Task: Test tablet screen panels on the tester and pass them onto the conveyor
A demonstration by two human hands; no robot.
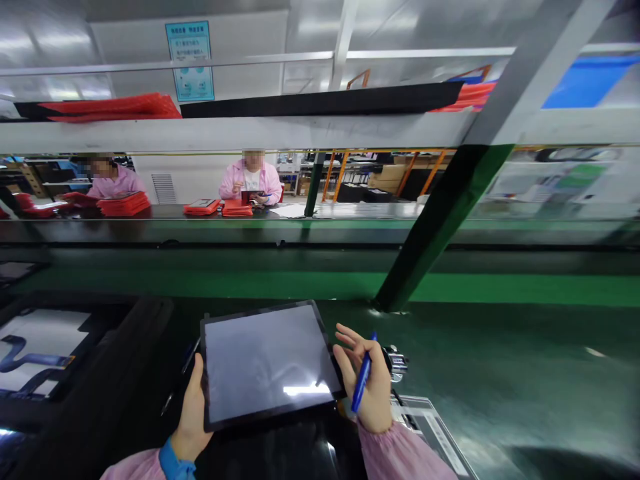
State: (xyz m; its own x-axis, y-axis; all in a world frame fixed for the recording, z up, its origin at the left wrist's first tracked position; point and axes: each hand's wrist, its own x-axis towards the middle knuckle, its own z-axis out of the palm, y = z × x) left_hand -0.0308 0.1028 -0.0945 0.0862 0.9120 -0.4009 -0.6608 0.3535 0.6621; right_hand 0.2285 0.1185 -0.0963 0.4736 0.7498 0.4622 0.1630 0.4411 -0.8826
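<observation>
Presently, the tablet [270,363] is held between both hands just above the dark worktop [500,373], screen up and tipped slightly toward the person. The screen is dark, with reflected ceiling light showing on it. The left hand [193,407] grips the tablet's left edge, thumb over the bezel and fingers underneath. The right hand [367,380] supports the right edge, while a blue pen [363,377] is pinched between its fingers, the pen standing nearly upright with its tip pointing down. The tablet's long axis runs left to right between the hands, so each hand is equally close to its own edge; the pen lies just beside the right edge, clear of the glass.

A printed sheet [430,427] lies beneath the right wrist, with a small metal fitting [396,360] just beyond it. Across the green conveyor [300,283], two people in pink coats sit behind stacks of red cases [123,203].
</observation>
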